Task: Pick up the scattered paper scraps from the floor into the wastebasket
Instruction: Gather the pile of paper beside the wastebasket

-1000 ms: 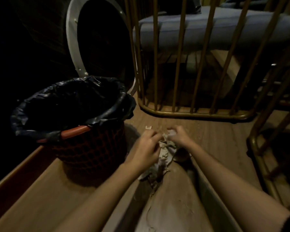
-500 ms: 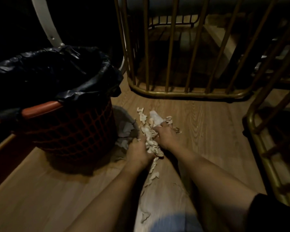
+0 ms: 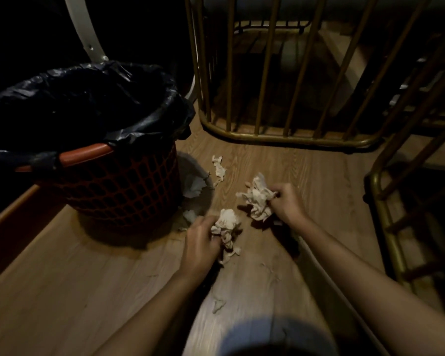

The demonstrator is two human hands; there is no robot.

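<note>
With the fingers of the left hand (image 3: 199, 246) and right hand (image 3: 288, 204) clenched round paper wads (image 3: 258, 201) low over the floor (image 3: 306, 170), carry both above the wastebasket (image 3: 85, 154) rim before uncurling; loose scraps (image 3: 219, 168) lie beside it.

We noted left hand (image 3: 199, 249), right hand (image 3: 289, 204) bare; forearms uncovered to frame edge. Blurred bluish patch (image 3: 272, 337) below: could not tell what.

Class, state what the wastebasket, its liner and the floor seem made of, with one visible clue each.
Wastebasket: probably red plastic, moulded lattice wall. Liner: thin black plastic film, glossy crinkles. Floor: matte wood-look planks with grain; laminate or wood, unclear.
</note>
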